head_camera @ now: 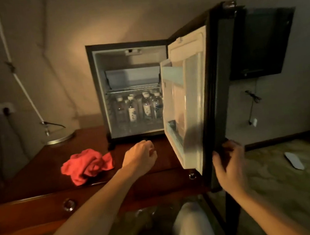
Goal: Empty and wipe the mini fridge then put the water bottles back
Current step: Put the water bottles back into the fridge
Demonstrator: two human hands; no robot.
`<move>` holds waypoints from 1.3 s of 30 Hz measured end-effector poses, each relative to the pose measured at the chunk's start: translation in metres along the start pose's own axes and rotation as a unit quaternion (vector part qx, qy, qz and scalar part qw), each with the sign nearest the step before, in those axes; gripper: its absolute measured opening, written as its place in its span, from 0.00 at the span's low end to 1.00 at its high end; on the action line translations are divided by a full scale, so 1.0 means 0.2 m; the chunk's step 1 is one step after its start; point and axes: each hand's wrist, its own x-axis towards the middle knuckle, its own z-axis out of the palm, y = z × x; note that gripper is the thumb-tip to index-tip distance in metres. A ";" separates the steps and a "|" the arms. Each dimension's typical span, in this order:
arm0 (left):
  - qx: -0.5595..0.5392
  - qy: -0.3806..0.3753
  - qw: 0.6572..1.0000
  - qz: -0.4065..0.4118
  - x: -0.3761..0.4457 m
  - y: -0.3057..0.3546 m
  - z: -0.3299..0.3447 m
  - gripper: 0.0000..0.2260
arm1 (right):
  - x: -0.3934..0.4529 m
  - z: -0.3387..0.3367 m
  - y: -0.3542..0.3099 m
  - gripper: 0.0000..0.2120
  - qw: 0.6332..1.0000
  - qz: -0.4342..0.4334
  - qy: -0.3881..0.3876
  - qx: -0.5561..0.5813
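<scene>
The mini fridge (pixel 133 88) stands at the back of the dark wooden desk (pixel 39 170), its door (pixel 189 103) swung wide toward the viewer. Nearest, the right hand (pixel 229 164) curls its fingers round the door's lower outer edge, probably to hold it open and out of the way. The left hand (pixel 141 156) hovers over the desk just before the fridge's base, fingers loosely curled and holding nothing, seemingly heading in for a bottle. A crumpled red cloth (pixel 87 165) lies beside it, within easy reach for wiping. Farther in, the water bottles (pixel 139 107) stand upright on the fridge floor under the wire shelf (pixel 133 88), so emptying looks not yet begun.
</scene>
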 end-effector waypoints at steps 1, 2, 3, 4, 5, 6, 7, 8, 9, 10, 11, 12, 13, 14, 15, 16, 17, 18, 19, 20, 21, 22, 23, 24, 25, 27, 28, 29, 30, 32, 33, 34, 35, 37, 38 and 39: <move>0.004 0.005 1.000 -0.009 -0.02 -0.03 -0.02 0.11 | -0.01 0.04 -0.05 0.16 1.000 -0.023 -0.009 0.004; 0.006 0.011 1.000 -0.016 -0.04 -0.06 -0.04 0.11 | -0.01 0.09 -0.10 0.16 0.999 -0.043 -0.019 0.009; 0.008 0.016 1.000 -0.022 -0.06 -0.10 -0.06 0.12 | -0.01 0.13 -0.14 0.16 0.998 -0.056 -0.034 0.019; 0.010 0.020 0.999 -0.026 -0.08 -0.13 -0.07 0.11 | -0.01 0.18 -0.18 0.16 0.997 -0.061 -0.048 0.031; 0.013 0.024 0.999 -0.032 -0.10 -0.16 -0.08 0.11 | -0.02 0.23 -0.22 0.16 0.995 -0.060 -0.064 0.042; 0.017 0.028 0.999 -0.036 -0.12 -0.20 -0.09 0.10 | -0.02 0.29 -0.24 0.17 0.994 -0.060 -0.078 0.048; 0.022 0.031 0.998 -0.041 -0.13 -0.23 -0.10 0.10 | -0.03 0.34 -0.27 0.16 0.993 -0.062 -0.092 0.050; 0.026 0.035 0.998 -0.047 -0.14 -0.26 -0.11 0.10 | -0.03 0.40 -0.29 0.16 0.991 -0.066 -0.105 0.048; 0.029 0.037 0.997 -0.053 -0.15 -0.29 -0.11 0.10 | -0.03 0.45 -0.31 0.16 0.990 -0.069 -0.117 0.047; 0.032 0.038 0.997 -0.059 -0.16 -0.32 -0.12 0.09 | -0.02 0.51 -0.34 0.16 0.988 -0.073 -0.125 0.046; 0.036 0.040 0.996 -0.066 -0.17 -0.34 -0.13 0.09 | -0.01 0.56 -0.36 0.17 0.987 -0.076 -0.131 0.047; 0.040 0.042 0.996 -0.073 -0.17 -0.37 -0.14 0.09 | 0.00 0.62 -0.39 0.18 0.987 -0.078 -0.135 0.048; 0.043 0.046 0.995 -0.081 -0.17 -0.39 -0.15 0.09 | 0.01 0.67 -0.41 0.18 0.986 -0.080 -0.140 0.050; 0.044 0.051 0.994 -0.086 -0.18 -0.42 -0.15 0.09 | 0.01 0.72 -0.43 0.19 0.985 -0.082 -0.145 0.052; 0.046 0.057 0.993 -0.089 -0.18 -0.44 -0.16 0.09 | 0.02 0.77 -0.44 0.20 0.983 -0.082 -0.152 0.053; 0.046 0.063 0.993 -0.090 -0.18 -0.47 -0.16 0.09 | 0.02 0.82 -0.45 0.20 0.982 -0.080 -0.160 0.054; 0.047 0.069 0.992 -0.092 -0.17 -0.50 -0.17 0.10 | 0.03 0.87 -0.46 0.21 0.981 -0.076 -0.168 0.053; 0.048 0.074 0.992 -0.092 -0.17 -0.52 -0.18 0.10 | 0.03 0.92 -0.46 0.21 0.980 -0.072 -0.175 0.051; 0.049 0.079 0.991 -0.093 -0.16 -0.55 -0.20 0.10 | 0.04 0.97 -0.47 0.21 0.980 -0.070 -0.181 0.050; 0.050 0.083 0.991 -0.094 -0.16 -0.57 -0.21 0.10 | 0.05 1.02 -0.48 0.21 0.979 -0.070 -0.186 0.048; 0.049 0.086 0.991 -0.095 -0.15 -0.59 -0.22 0.10 | 0.06 1.07 -0.48 0.21 0.977 -0.070 -0.195 0.043; 0.047 0.086 0.991 -0.096 -0.14 -0.61 -0.22 0.10 | 0.07 1.12 -0.48 0.21 0.975 -0.070 -0.206 0.036; 0.043 0.087 0.991 -0.096 -0.12 -0.63 -0.23 0.10 | 0.08 1.17 -0.48 0.22 0.973 -0.069 -0.219 0.025; 0.037 0.088 0.991 -0.098 -0.11 -0.64 -0.22 0.11 | 0.09 1.21 -0.47 0.22 0.970 -0.069 -0.234 0.014; 0.028 0.090 0.991 -0.099 -0.10 -0.65 -0.22 0.11 | 0.10 1.25 -0.45 0.23 0.967 -0.070 -0.247 0.004; 0.004 0.096 0.991 -0.095 -0.06 -0.68 -0.21 0.10 | 0.12 1.31 -0.42 0.23 0.962 -0.089 -0.260 -0.010; -0.005 0.094 0.991 -0.091 -0.03 -0.70 -0.20 0.10 | 0.13 1.34 -0.41 0.23 0.959 -0.103 -0.264 -0.017; -0.009 0.086 0.993 -0.085 -0.01 -0.72 -0.19 0.11 | 0.15 1.38 -0.39 0.22 0.957 -0.110 -0.269 -0.023; -0.008 0.075 0.994 -0.079 0.02 -0.74 -0.18 0.12 | 0.16 1.41 -0.37 0.22 0.954 -0.110 -0.277 -0.030; -0.004 0.053 0.996 -0.071 0.08 -0.78 -0.15 0.17 | 0.19 1.47 -0.34 0.23 0.948 -0.103 -0.297 -0.046; -0.003 0.045 0.997 -0.069 0.11 -0.80 -0.13 0.20 | 0.21 1.49 -0.32 0.24 0.946 -0.098 -0.306 -0.053; -0.003 0.040 0.997 -0.066 0.14 -0.81 -0.11 0.21 | 0.23 1.52 -0.31 0.25 0.943 -0.095 -0.312 -0.060; -0.002 0.036 0.997 -0.063 0.17 -0.82 -0.10 0.22 | 0.24 1.54 -0.29 0.25 0.941 -0.097 -0.316 -0.066; 0.003 0.030 0.998 -0.054 0.24 -0.84 -0.06 0.24 | 0.27 1.59 -0.28 0.26 0.936 -0.098 -0.328 -0.086; 0.006 0.029 0.998 -0.050 0.28 -0.85 -0.05 0.24 | 0.29 1.61 -0.27 0.26 0.930 -0.093 -0.340 -0.104; 0.008 0.029 0.998 -0.047 0.31 -0.86 -0.03 0.25 | 0.31 1.64 -0.26 0.27 0.923 -0.084 -0.357 -0.118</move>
